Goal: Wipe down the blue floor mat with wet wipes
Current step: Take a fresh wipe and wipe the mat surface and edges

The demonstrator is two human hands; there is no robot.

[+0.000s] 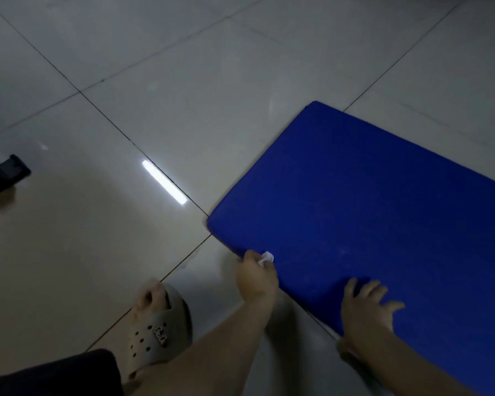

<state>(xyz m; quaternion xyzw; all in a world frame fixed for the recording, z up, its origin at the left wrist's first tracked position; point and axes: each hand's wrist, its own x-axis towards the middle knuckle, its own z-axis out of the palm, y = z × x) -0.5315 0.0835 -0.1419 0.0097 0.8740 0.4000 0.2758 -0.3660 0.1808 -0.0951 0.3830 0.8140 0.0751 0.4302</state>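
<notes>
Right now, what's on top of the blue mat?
The right hand rests spread on the mat near its edge; the left hand pinches a small white wipe there. The mat under both hands is hidden.

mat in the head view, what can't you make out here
Mat: head view, far end cut off by the right and bottom frame edges.
Wipe: head view, mostly hidden inside the left hand; only a white tip shows.
Dark object: head view, cut off by the left edge, too dim to identify.

Indoor room, homelike — glossy tiled floor [143, 90], slipper [157, 332].
</notes>
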